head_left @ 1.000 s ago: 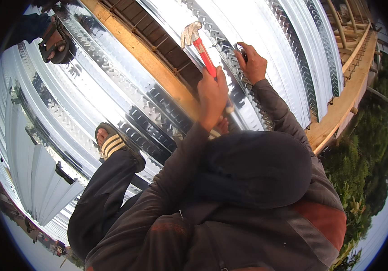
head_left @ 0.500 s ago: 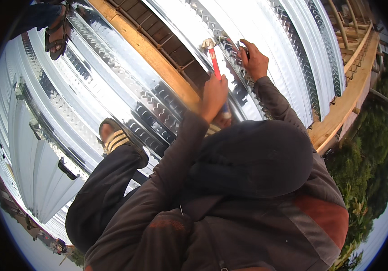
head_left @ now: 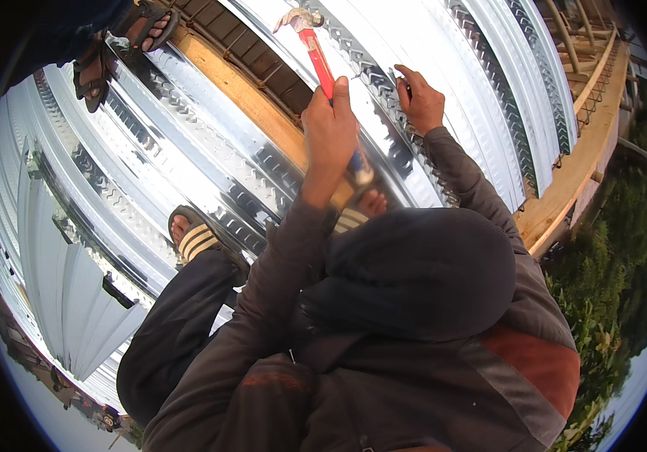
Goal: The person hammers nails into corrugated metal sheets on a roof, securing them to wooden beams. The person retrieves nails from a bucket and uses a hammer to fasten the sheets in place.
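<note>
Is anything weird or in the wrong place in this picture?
Yes: a thin, pale, nail-like thing sticks up from the person's dark clothing, near the bottom middle. Clothes seem a strange spot for it, though it is too small to identify surely. The hammer in the left hand looks whole.

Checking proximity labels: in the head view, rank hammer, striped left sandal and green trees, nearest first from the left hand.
1. Hammer: gripped in the left hand.
2. Striped left sandal: lower left of that hand.
3. Green trees: far right, in the background.
</note>
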`<action>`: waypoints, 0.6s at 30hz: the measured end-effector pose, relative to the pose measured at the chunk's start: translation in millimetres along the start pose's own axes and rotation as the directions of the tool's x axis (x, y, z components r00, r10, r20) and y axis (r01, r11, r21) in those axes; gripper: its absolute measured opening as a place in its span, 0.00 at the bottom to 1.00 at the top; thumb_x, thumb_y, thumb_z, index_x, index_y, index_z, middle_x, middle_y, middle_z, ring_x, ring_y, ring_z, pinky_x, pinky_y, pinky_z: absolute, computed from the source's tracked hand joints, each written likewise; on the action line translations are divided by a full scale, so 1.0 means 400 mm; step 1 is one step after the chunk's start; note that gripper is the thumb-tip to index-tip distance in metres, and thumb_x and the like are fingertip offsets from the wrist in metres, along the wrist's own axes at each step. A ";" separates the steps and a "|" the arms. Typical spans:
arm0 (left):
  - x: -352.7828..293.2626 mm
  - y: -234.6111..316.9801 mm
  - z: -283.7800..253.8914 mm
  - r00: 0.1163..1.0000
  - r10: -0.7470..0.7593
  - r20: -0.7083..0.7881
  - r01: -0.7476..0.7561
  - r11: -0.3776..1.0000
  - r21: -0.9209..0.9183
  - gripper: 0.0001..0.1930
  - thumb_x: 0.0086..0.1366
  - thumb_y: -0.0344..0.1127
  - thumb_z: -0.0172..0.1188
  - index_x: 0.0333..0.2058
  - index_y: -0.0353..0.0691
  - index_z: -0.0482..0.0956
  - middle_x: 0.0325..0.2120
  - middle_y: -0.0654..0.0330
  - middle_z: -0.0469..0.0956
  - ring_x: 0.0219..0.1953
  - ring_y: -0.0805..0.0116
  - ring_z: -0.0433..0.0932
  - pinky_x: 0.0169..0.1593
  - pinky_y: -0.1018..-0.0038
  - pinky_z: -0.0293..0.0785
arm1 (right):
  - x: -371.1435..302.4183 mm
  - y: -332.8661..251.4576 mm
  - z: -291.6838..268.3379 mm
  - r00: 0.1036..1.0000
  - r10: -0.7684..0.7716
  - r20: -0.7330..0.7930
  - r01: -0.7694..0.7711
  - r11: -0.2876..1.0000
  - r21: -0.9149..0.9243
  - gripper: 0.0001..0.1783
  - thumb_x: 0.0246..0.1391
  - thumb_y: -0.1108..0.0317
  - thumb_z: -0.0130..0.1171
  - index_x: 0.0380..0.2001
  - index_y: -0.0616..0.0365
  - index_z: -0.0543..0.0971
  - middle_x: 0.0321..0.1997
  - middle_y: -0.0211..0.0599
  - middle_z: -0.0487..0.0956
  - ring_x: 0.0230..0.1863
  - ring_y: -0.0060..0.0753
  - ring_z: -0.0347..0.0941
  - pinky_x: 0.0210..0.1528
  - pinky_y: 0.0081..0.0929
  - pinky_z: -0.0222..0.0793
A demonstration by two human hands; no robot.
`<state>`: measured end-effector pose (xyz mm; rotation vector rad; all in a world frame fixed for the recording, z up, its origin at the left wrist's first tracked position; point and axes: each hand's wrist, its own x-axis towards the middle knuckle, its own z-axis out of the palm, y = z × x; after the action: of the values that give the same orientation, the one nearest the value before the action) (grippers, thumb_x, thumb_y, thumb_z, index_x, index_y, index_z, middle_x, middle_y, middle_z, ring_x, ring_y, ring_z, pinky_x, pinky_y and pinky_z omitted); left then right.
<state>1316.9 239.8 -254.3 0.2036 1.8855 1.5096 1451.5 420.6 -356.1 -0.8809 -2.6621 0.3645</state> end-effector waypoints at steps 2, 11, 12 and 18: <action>0.008 0.012 -0.006 0.981 0.137 -0.141 -0.137 0.990 0.007 0.24 0.74 0.50 0.46 0.29 0.32 0.72 0.12 0.57 0.71 0.14 0.65 0.74 0.23 0.68 0.70 | 0.002 -0.008 0.001 1.000 -0.006 0.006 0.006 1.000 0.015 0.16 0.62 0.65 0.61 0.53 0.40 0.80 0.38 0.28 0.83 0.27 0.30 0.81 0.29 0.28 0.74; -0.002 0.023 -0.014 0.991 -0.122 0.058 0.122 0.992 0.007 0.24 0.73 0.48 0.45 0.28 0.30 0.72 0.13 0.55 0.74 0.14 0.63 0.74 0.23 0.69 0.70 | 0.007 -0.013 -0.009 1.000 -0.004 0.009 0.003 1.000 0.022 0.17 0.62 0.65 0.60 0.53 0.41 0.80 0.39 0.29 0.84 0.29 0.31 0.82 0.30 0.28 0.75; -0.017 -0.040 0.020 0.996 -0.091 0.025 0.090 0.996 0.017 0.24 0.73 0.48 0.45 0.28 0.30 0.72 0.13 0.55 0.74 0.14 0.63 0.74 0.23 0.69 0.70 | 0.006 -0.004 0.000 1.000 -0.025 -0.018 0.026 0.998 0.058 0.17 0.62 0.65 0.60 0.54 0.41 0.80 0.40 0.29 0.84 0.30 0.31 0.82 0.31 0.29 0.76; -0.084 -0.123 0.055 0.978 -0.129 0.165 0.137 0.990 -0.032 0.19 0.75 0.44 0.49 0.37 0.29 0.72 0.13 0.57 0.73 0.15 0.69 0.74 0.23 0.72 0.71 | 0.002 0.007 -0.005 1.000 0.015 0.007 -0.015 0.999 0.032 0.17 0.62 0.65 0.60 0.54 0.40 0.80 0.39 0.28 0.84 0.29 0.30 0.82 0.29 0.29 0.75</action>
<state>1369.6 224.8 -286.6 0.1720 1.7018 1.3986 1453.1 423.5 -355.1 -0.8917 -2.6497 0.4133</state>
